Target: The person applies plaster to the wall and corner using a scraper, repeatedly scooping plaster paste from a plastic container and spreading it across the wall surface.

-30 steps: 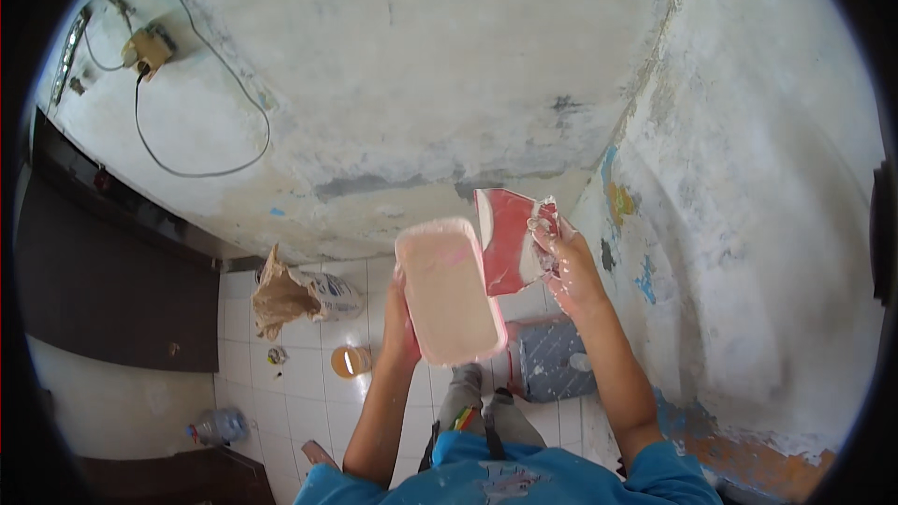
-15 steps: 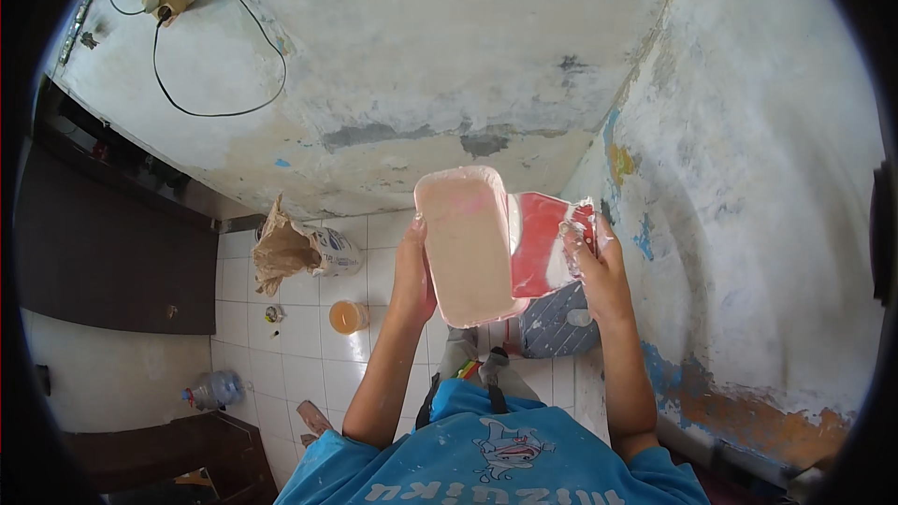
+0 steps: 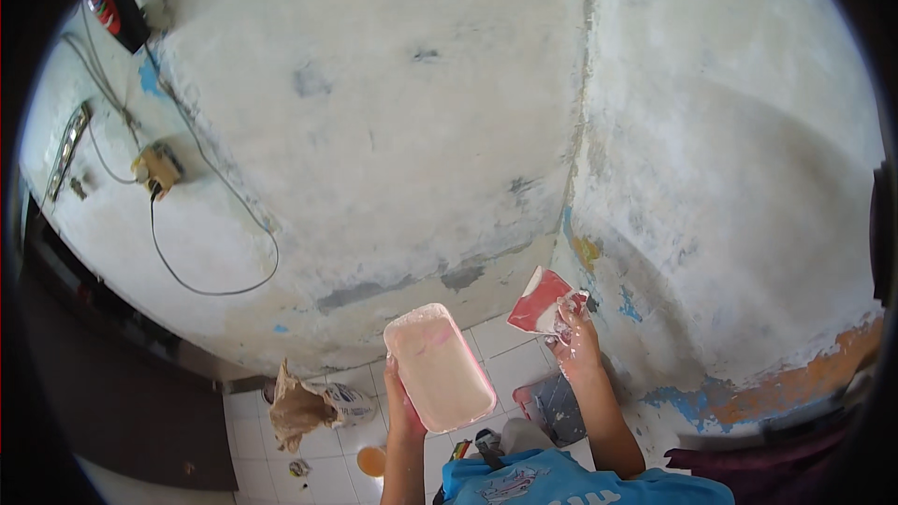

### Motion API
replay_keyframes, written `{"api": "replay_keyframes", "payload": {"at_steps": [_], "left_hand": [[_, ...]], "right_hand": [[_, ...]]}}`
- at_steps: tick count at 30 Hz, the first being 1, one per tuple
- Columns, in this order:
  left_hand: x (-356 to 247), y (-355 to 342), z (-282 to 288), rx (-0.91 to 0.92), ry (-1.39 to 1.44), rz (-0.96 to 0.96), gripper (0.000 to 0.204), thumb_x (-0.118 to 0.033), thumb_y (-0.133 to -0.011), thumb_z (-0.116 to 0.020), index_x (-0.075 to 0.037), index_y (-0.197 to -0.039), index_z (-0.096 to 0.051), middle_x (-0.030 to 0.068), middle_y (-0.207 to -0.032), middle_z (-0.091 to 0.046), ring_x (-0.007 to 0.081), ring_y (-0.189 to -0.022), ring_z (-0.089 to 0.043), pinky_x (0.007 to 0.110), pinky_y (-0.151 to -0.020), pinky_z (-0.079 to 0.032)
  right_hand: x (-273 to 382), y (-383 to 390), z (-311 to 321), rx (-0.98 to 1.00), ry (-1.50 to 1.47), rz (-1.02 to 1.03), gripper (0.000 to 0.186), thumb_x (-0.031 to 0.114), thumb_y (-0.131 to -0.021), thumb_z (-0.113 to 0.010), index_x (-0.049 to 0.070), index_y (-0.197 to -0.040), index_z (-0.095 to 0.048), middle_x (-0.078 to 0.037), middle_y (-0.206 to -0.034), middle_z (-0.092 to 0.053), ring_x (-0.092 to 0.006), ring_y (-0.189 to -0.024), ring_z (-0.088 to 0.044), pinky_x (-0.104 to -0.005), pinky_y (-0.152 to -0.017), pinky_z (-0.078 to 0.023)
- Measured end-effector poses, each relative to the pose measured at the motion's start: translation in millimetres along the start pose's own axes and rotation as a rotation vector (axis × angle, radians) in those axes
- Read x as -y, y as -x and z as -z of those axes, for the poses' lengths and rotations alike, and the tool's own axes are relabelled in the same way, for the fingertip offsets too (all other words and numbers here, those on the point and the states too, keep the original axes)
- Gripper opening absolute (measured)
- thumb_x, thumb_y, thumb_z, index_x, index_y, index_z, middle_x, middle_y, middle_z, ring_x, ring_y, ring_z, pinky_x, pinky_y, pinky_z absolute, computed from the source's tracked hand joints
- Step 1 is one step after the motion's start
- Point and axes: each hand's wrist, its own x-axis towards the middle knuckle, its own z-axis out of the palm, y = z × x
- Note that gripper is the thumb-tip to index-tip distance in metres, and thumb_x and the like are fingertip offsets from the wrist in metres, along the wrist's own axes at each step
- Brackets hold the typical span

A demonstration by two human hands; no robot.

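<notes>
My left hand grips the left side of a pink rectangular tray, tilted with its inside facing me. A thin, pale film of what looks like filler coats its inside. My right hand is closed round the grip of a red putty spreader. White paste smears the spreader and the fingers. The spreader is held up to the right of the tray, apart from it, in front of the wall corner.
Patchy walls meet in a corner ahead. A socket block with a looping cable hangs at left. On the tiled floor stand a crumpled-topped sack, a tub of orange-brown liquid and a grey box-like thing. A dark cabinet stands left.
The view has tipped up, showing more wall. The spreader has come away from the tray's edge, to the right. Both hands now sit lower in the picture.
</notes>
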Motion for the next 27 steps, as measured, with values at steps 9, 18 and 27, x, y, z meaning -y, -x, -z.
{"api": "replay_keyframes", "payload": {"at_steps": [9, 18, 27], "left_hand": [[-9.1, -45.0, -3.8, 0.036, -0.052, -0.023, 0.061, -0.053, -0.102, -0.041, -0.008, -0.142, -0.048, 0.0111, -0.133, -0.059, 0.0265, -0.117, -0.061, 0.041, -0.099, -0.052], [-25.8, -104.1, -54.4, 0.031, -0.053, -0.04, 0.051, -0.051, -0.103, -0.041, -0.012, -0.134, -0.053, 0.0082, -0.124, -0.062, 0.0235, -0.109, -0.064, 0.04, -0.091, -0.055], [-15.4, -166.2, -59.7, -0.034, -0.177, -0.162, 0.052, -0.052, -0.104, -0.038, -0.011, -0.132, -0.053, 0.0075, -0.123, -0.062, 0.0228, -0.109, -0.064, 0.04, -0.091, -0.055]], "right_hand": [[91.6, -75.3, -62.8, -0.017, 0.226, 0.524, 0.043, 0.019, -0.104, -0.057, 0.006, -0.14, -0.039, -0.002, -0.115, -0.056, -0.0097, -0.101, -0.056, -0.0271, -0.089, -0.048], [296.2, -201.8, -222.1, -0.289, 1.082, 1.352, 0.041, 0.009, -0.099, -0.049, 0.005, -0.139, -0.04, -0.024, -0.122, -0.065, -0.0428, -0.109, -0.063, -0.051, -0.091, -0.05], [290.7, -321.8, -298.4, -0.64, 1.287, 1.803, 0.048, 0.009, -0.095, -0.056, 0.008, -0.143, -0.05, -0.021, -0.094, -0.069, -0.0374, -0.093, -0.061, -0.0481, -0.076, -0.051]]}}
